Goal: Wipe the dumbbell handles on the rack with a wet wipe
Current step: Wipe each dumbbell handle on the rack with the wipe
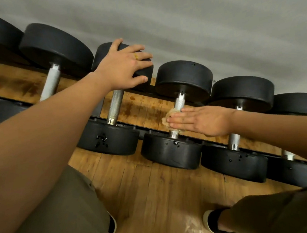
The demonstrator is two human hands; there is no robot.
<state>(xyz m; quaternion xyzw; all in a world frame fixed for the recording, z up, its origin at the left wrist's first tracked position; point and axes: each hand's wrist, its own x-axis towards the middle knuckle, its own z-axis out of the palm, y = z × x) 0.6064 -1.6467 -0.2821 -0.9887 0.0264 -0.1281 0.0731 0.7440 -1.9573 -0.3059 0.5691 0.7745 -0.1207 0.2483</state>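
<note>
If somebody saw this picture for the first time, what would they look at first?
Probably the two bare arms reaching in: the left hand rests on one dumbbell's far black head, and the right hand presses a crumpled wipe against the next dumbbell's shiny handle. Around them a row of black dumbbells slants from upper left to lower right.

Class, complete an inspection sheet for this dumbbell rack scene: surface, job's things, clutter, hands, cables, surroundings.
Surface: wooden floor, stained under the rack.
Job's things: black dumbbells in a row on the rack; wet wipe against one steel handle.
Clutter: nothing seen.
Hands: left hand rests spread on a dumbbell's far head; right hand, fingers straight, presses the wet wipe to the handle.
Cables: nothing seen.
Surroundings: grey wall; person's shoes on the floor.
</note>
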